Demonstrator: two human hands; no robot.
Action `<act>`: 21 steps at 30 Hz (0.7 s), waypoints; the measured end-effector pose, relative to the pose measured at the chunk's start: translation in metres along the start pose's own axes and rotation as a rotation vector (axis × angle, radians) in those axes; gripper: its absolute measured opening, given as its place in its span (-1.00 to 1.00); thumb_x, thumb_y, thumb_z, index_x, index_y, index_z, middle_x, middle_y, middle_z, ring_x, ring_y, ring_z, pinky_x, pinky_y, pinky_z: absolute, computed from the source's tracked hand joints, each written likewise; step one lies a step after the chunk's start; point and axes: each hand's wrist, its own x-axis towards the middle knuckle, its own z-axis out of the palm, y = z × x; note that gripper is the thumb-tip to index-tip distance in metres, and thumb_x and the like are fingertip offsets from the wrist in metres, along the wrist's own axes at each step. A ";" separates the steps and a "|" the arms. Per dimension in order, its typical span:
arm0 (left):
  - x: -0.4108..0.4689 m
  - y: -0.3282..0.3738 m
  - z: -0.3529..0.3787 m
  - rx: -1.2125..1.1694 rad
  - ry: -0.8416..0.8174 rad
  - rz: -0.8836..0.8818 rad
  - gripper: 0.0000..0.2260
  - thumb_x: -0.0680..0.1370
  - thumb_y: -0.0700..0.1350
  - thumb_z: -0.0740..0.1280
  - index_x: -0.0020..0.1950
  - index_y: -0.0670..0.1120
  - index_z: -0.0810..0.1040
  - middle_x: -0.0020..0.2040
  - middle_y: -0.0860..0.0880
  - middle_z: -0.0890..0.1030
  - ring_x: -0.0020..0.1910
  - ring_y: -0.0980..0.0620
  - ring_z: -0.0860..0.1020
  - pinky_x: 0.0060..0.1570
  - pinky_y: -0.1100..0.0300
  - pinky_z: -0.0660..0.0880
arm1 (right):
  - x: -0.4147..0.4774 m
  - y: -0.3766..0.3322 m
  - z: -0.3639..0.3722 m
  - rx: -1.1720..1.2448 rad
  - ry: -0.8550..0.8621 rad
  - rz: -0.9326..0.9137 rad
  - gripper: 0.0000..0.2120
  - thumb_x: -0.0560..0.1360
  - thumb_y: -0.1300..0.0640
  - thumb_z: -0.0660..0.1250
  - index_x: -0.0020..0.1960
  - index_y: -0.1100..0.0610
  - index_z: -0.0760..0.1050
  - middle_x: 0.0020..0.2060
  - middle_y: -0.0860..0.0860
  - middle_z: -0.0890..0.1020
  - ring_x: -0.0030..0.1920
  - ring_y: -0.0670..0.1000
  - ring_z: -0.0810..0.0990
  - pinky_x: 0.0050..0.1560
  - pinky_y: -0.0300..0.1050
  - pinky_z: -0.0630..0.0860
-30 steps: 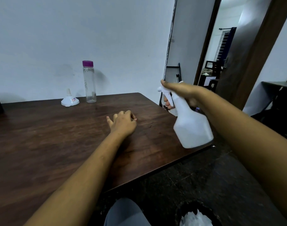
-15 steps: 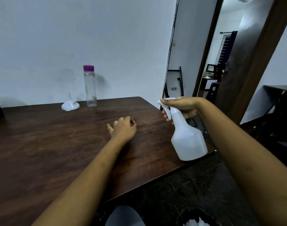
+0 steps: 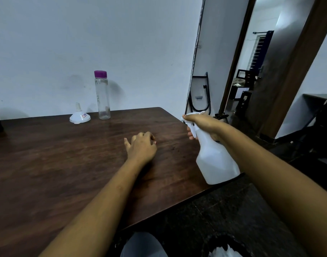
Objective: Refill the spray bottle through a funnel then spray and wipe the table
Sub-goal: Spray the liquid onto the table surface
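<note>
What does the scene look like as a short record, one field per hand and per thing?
right hand: grips spray bottle by its head, at right edge of table
left hand: rests on table, fingers loosely curled, holding nothing
funnel: spout up, near the back wall
clear bottle: upright right of funnel, purple cap on

Domestic interior, a home. Indicated by: wooden table, lower left; plain white wall, upper left; open doorway, upper right, through which a curtained window and dark furniture are seen.
</note>
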 end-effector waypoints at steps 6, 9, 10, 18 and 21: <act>0.016 -0.015 0.004 0.171 -0.007 0.108 -0.68 0.60 -0.01 0.13 0.35 0.01 0.37 0.40 -0.01 0.36 0.43 -0.03 0.23 0.43 -0.20 -0.15 | 0.014 0.007 -0.002 -0.016 -0.060 0.029 -0.62 0.55 -0.09 0.27 0.13 0.21 0.53 -0.33 0.07 0.45 -0.32 0.00 0.47 -0.26 -0.12 0.50; 0.036 -0.025 0.010 0.228 -0.032 0.158 -0.65 0.60 -0.01 0.12 0.38 0.00 0.34 0.42 0.00 0.34 0.45 -0.02 0.20 0.43 -0.20 -0.13 | 0.026 0.007 -0.004 -0.061 -0.069 0.070 -0.59 0.53 -0.15 0.27 0.11 0.18 0.55 -0.31 0.09 0.50 -0.30 0.02 0.51 -0.21 -0.07 0.51; 0.043 -0.028 0.013 0.242 -0.042 0.175 -0.64 0.61 0.00 0.11 0.39 -0.01 0.33 0.43 -0.01 0.33 0.46 -0.01 0.19 0.44 -0.20 -0.12 | 0.031 0.008 -0.004 -0.083 -0.065 0.085 -0.60 0.52 -0.17 0.27 0.08 0.16 0.56 -0.29 0.10 0.51 -0.28 0.04 0.53 -0.18 -0.04 0.52; 0.066 -0.034 0.015 0.181 -0.120 0.177 -0.60 0.63 -0.02 0.04 0.49 0.04 0.19 0.50 0.05 0.23 0.52 0.02 0.05 0.44 -0.19 -0.11 | 0.037 0.001 -0.006 -0.104 -0.199 0.319 -0.59 0.50 -0.27 0.21 0.04 0.06 0.55 -0.24 0.07 0.57 -0.29 0.01 0.59 -0.31 -0.16 0.52; 0.060 -0.026 0.007 0.151 -0.168 0.104 -0.59 0.63 -0.03 0.02 0.50 0.04 0.16 0.52 0.03 0.19 0.53 0.02 0.00 0.43 -0.20 -0.12 | 0.036 -0.003 -0.004 -0.073 -0.238 0.399 -0.51 0.47 -0.28 0.25 0.16 0.08 0.54 -0.17 0.10 0.57 -0.20 0.06 0.61 -0.24 -0.10 0.55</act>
